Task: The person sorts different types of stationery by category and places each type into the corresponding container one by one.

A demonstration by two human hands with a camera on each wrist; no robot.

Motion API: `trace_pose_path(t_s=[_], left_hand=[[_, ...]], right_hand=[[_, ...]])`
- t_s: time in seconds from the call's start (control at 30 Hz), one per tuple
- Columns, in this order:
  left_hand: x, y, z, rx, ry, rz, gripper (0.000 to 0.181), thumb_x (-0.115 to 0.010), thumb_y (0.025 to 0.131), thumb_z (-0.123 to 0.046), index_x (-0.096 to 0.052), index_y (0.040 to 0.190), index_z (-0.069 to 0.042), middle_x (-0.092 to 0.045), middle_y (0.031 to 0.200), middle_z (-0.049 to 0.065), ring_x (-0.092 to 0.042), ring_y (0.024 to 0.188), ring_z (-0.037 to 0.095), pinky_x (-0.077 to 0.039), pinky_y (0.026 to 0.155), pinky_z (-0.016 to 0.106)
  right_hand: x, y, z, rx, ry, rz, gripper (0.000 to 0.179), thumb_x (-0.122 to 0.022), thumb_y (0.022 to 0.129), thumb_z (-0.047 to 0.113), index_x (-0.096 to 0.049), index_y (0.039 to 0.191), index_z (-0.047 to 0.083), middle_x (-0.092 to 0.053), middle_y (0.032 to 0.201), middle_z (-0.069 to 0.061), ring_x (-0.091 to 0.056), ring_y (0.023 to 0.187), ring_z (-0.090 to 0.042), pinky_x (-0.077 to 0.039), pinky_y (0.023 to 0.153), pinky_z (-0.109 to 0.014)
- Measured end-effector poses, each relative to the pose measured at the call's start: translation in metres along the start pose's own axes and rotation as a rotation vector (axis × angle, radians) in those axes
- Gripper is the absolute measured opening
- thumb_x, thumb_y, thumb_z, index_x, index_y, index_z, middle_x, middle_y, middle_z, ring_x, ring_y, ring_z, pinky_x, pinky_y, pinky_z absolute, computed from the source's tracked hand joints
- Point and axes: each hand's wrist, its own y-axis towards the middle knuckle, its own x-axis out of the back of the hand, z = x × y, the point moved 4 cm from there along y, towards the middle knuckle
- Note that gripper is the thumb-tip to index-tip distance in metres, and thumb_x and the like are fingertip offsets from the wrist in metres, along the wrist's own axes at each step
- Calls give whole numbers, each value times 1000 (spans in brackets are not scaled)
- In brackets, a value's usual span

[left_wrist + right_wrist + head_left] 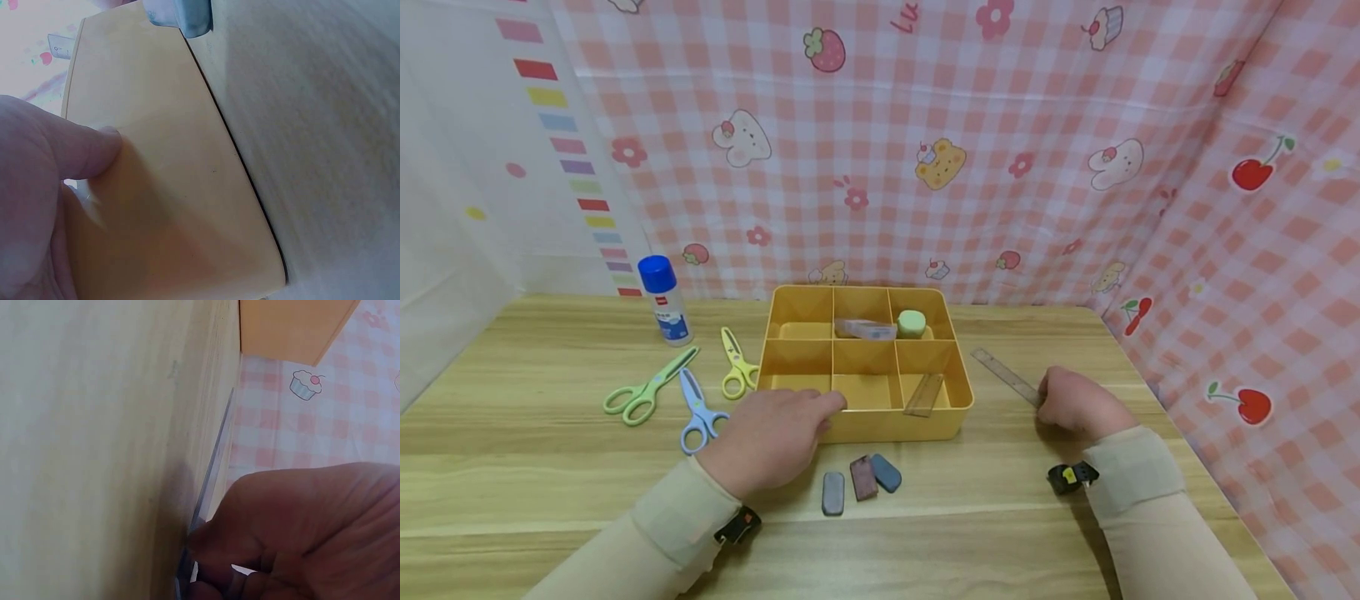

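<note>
The right hand [1078, 404] pinches the near end of a clear, flat plastic ruler [1003, 374], covering that end, while the rest extends beyond the fingertips toward a yellow plastic six-compartment box [895, 427], whose front rim the left hand [767, 437] grips, thumb on the outer wall, other fingers mostly hidden. Beyond the left fingertips, a translucent object [868, 331] in the back middle compartment is hard to make out. Under both hands spreads a pale wood-grain tabletop [962, 533]; a pink-and-white checked cloth [865, 108], cut off above, hangs beyond the fingers.
</note>
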Motion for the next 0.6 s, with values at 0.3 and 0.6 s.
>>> trace_pose_path(t_s=[0.3,0.6], left_hand=[[1,0,0,-20,11,-18,12,-50,107,-19,-61,107,-25,-55,74,-8,-46,58,11,-36,51,30],[3,0,-1,-4,-12,10,13,-50,108,-19,-62,109,-23,-57,75,-6,-47,59,13,-37,52,30]], right_hand=[[-1,0,1,-4,-25,5,29,-64,83,-3,-60,111,-8,-65,96,-14,-58,82,-28,-50,70,-36],[-2,4,0,65,-142,-35,21,-68,79,1,-62,99,-3,-63,88,-12,-55,77,-27,-47,70,-38]])
